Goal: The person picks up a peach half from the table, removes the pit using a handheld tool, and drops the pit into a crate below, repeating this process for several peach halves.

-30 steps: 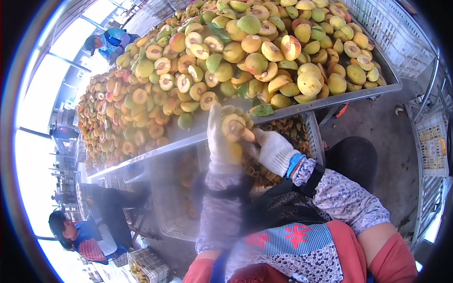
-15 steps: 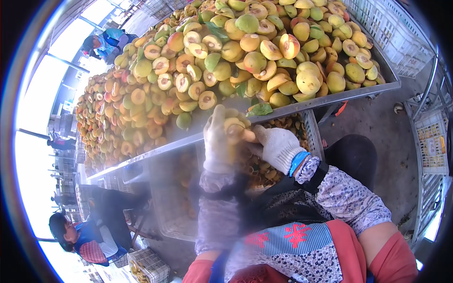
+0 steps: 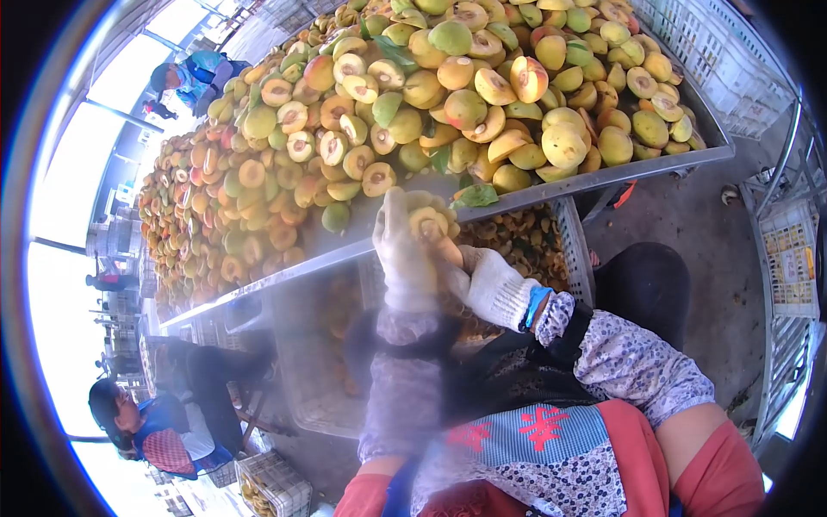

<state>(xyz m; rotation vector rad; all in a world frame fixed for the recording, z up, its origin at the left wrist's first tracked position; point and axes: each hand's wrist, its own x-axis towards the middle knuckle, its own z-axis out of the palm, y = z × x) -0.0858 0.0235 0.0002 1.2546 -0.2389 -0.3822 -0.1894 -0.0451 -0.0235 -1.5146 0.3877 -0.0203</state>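
Note:
My left hand (image 3: 407, 250), in a pale glove and partly hazy, is closed around a halved fruit (image 3: 428, 224) at the tray's near edge. Right beside it, my right hand (image 3: 491, 283) in a white knitted glove has its fingers closed at the fruit's lower side; what they grip is too small to name. A big heap of halved fruit (image 3: 465, 110) fills the metal tray (image 3: 603, 178) ahead of both hands. One green leaf (image 3: 475, 196) lies on the tray edge near them.
Below the tray edge is a crate (image 3: 575, 250) of small fruit pieces. Stacked white crates (image 3: 719, 65) stand at the upper right. A person (image 3: 164, 431) sits at the lower left, another person (image 3: 196, 79) is at the upper left. A crate (image 3: 274, 484) sits on the floor.
My right hand has moved slightly down and left. My left hand still holds the fruit, now turned a little. The seated person at the lower left has shifted slightly.

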